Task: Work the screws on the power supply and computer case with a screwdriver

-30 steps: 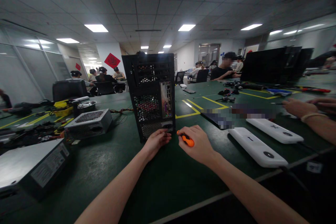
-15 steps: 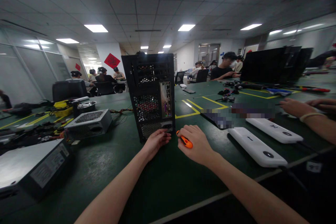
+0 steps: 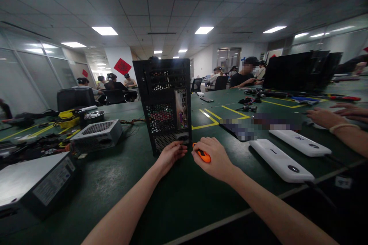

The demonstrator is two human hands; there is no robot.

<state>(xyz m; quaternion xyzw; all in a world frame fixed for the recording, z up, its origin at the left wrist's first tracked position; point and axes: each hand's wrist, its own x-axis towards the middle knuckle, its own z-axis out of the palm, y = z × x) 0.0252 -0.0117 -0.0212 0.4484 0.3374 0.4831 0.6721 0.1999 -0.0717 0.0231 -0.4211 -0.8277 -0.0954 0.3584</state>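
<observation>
A black computer case (image 3: 168,99) stands upright on the green table with its rear panel, ports and vent mesh facing me. My left hand (image 3: 172,153) is at the bottom of that panel, by the power supply grille (image 3: 165,140). Its fingers are drawn together near the lower right corner, and what they hold, if anything, is too small to make out. To the right, my right hand (image 3: 212,157) is closed around an orange-and-black screwdriver (image 3: 204,157), its handle showing past the fingers. The tool's tip points toward the case's lower corner and is hard to see.
Silver power supplies (image 3: 99,134) and a metal bowl (image 3: 94,115) sit on the left. White power banks (image 3: 281,162) and a dark phone (image 3: 234,129) lie on the right. A co-worker's hands (image 3: 324,118) work at the far right, before black monitors (image 3: 290,71).
The orange handle has turned slightly in my right hand, which has shifted a little to the left. My left hand stays nearly still. The co-worker's hands at the right have moved a little.
</observation>
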